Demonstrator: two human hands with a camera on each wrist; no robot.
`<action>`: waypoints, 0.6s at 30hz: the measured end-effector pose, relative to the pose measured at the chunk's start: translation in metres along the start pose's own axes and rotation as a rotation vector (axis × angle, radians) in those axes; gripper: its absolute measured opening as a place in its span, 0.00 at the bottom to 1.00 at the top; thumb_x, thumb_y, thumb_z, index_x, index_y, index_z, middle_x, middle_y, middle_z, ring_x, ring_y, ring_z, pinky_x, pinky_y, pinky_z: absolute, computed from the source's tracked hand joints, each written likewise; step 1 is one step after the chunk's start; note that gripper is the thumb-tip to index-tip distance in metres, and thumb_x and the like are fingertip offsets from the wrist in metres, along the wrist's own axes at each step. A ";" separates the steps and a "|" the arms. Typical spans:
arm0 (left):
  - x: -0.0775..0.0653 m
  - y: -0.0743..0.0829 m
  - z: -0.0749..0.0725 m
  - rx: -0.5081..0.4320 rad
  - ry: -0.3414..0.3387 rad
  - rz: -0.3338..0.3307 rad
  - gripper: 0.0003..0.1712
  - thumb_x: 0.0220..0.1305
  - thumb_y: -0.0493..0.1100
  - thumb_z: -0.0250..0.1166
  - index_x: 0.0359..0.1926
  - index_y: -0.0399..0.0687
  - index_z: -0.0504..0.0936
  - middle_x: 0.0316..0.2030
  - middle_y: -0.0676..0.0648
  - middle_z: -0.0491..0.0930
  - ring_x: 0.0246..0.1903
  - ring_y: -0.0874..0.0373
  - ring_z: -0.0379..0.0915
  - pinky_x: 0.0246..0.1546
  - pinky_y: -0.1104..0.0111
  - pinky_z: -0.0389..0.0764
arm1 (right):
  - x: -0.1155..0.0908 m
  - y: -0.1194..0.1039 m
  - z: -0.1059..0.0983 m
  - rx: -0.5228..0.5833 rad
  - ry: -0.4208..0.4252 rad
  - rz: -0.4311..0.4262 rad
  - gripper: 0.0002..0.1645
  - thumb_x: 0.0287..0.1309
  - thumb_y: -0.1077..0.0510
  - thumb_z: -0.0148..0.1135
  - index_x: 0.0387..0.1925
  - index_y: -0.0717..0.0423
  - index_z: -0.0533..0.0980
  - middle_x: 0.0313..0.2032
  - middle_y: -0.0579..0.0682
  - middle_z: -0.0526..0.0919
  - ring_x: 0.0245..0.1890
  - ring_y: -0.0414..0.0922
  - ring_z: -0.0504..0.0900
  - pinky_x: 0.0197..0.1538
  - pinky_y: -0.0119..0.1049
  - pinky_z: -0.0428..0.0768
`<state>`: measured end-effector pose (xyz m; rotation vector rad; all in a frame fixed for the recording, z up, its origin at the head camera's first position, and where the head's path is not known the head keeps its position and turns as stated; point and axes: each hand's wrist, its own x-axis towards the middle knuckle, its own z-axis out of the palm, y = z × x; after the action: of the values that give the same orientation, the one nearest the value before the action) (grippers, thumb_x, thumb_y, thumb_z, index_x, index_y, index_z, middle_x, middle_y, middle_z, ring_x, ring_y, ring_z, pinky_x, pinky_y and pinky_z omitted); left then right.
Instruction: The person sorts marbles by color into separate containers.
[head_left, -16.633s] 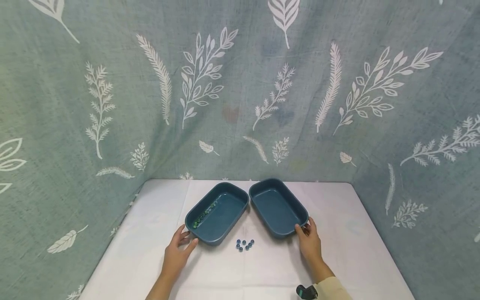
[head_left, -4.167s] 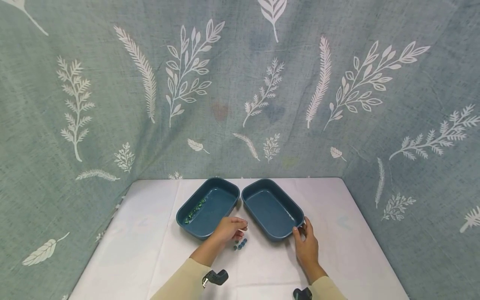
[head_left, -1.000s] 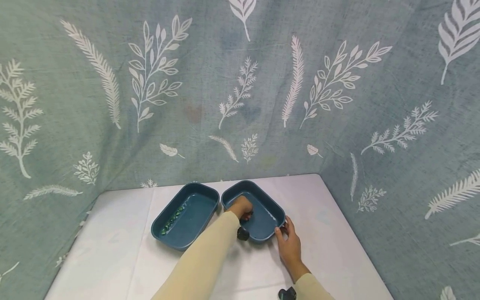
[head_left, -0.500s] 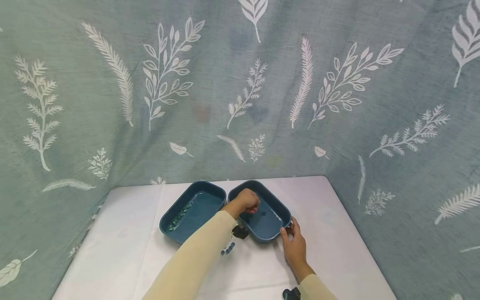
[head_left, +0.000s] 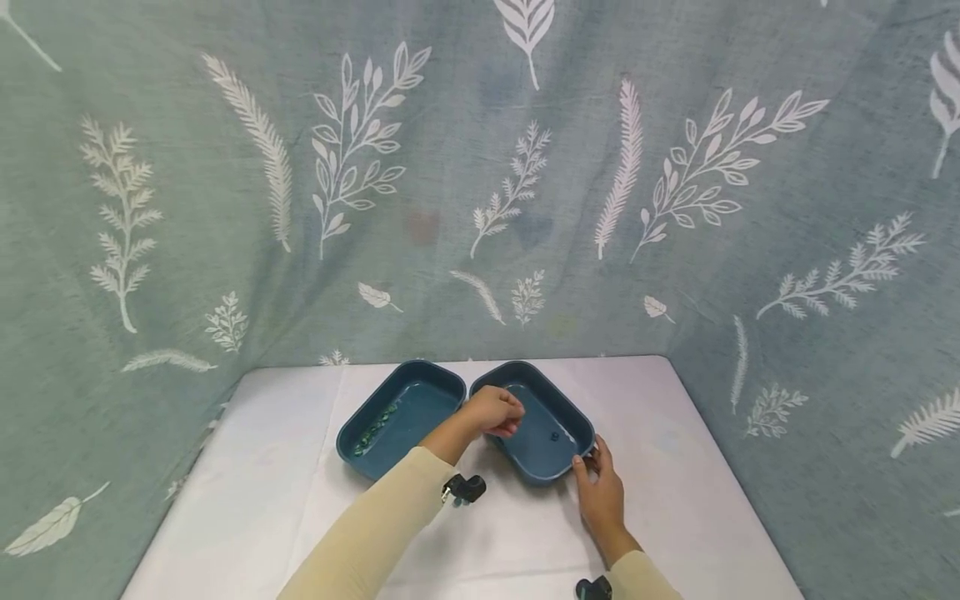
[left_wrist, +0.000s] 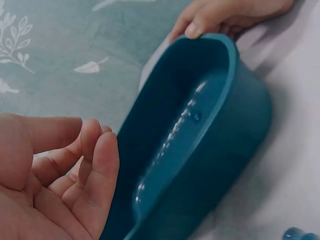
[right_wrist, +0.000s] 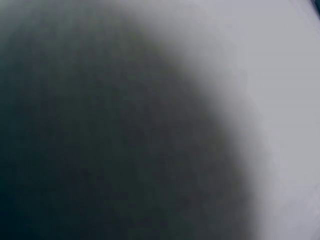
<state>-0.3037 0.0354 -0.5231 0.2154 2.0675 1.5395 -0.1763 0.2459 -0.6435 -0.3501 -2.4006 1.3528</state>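
Note:
My left hand [head_left: 495,410] hovers over the left side of the right blue tray [head_left: 534,482]. Its fingers are loosely bent, and the left wrist view shows nothing between them. One dark blue marble [head_left: 555,436] lies inside that tray towards its near end. My right hand [head_left: 602,500] holds the tray's near right corner, thumb at the rim [left_wrist: 212,38] and fingers around the outside. A few blue marbles [left_wrist: 294,234] rest on the white table, mostly hidden behind my left wrist in the head view. The right wrist view is mostly a dark blur.
To the left stands a second blue tray [head_left: 420,417], with a row of green marbles [head_left: 375,429] along its left side. A leaf-patterned cloth [head_left: 465,183] hangs behind and on both sides of the white table [head_left: 247,467].
Earlier my left hand was at the left tray, then picked among the table marbles and reached into the right tray. It has drawn back, fingers loosened; the marble moved towards the tray's near end.

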 end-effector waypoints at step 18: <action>-0.055 -0.052 -0.007 -0.135 0.010 -0.011 0.10 0.66 0.35 0.62 0.44 0.30 0.80 0.32 0.38 0.83 0.22 0.60 0.77 0.26 0.68 0.83 | -0.001 0.005 0.003 -0.008 0.018 -0.032 0.38 0.68 0.44 0.57 0.72 0.49 0.58 0.59 0.60 0.77 0.56 0.56 0.76 0.60 0.57 0.68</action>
<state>-0.2519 -0.0120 -0.5520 0.1458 1.9598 1.6689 -0.1767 0.2463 -0.6493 -0.3238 -2.3876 1.3208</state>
